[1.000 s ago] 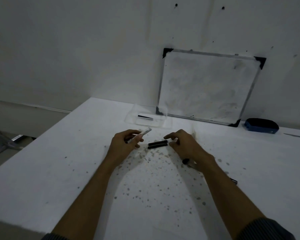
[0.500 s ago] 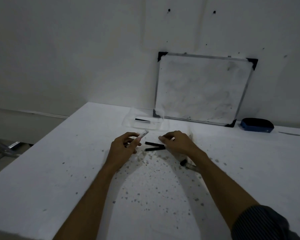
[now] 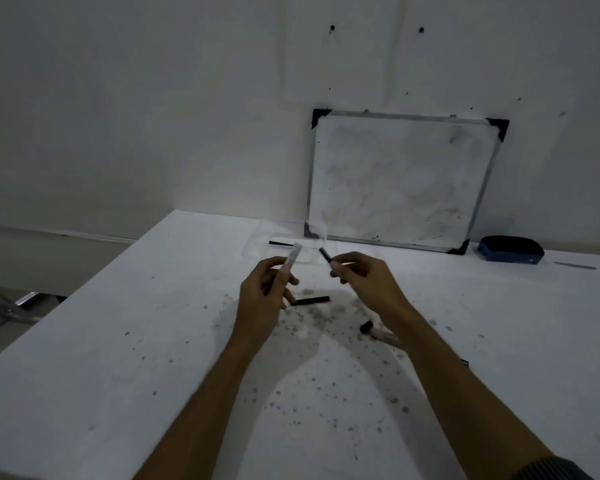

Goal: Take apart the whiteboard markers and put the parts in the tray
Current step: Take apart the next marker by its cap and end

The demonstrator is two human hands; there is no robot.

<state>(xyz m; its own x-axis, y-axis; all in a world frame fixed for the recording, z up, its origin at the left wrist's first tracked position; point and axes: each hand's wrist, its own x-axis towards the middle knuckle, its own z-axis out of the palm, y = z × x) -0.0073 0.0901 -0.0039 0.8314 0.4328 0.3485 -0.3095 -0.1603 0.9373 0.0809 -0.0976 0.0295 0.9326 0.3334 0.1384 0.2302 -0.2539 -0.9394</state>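
My left hand (image 3: pixel 264 289) is lifted above the table and grips a pale marker barrel (image 3: pixel 293 256), its open end pointing up toward the tray. My right hand (image 3: pixel 364 277) pinches a thin black stick (image 3: pixel 326 256), held just right of the barrel. A second black stick (image 3: pixel 310 300) lies on the table below and between my hands. Behind them sits a clear plastic tray (image 3: pixel 257 242) holding one black part (image 3: pixel 280 243). A capped marker (image 3: pixel 378 332) lies by my right wrist, partly hidden under my forearm.
A small whiteboard (image 3: pixel 399 181) leans on the wall at the back. A blue eraser (image 3: pixel 510 249) sits to its right. The white table (image 3: pixel 118 341) is speckled with dark ink spots; its left edge drops to the floor.
My right hand has picked one of the two black sticks up off the table. Both hands have risen and moved toward the tray.
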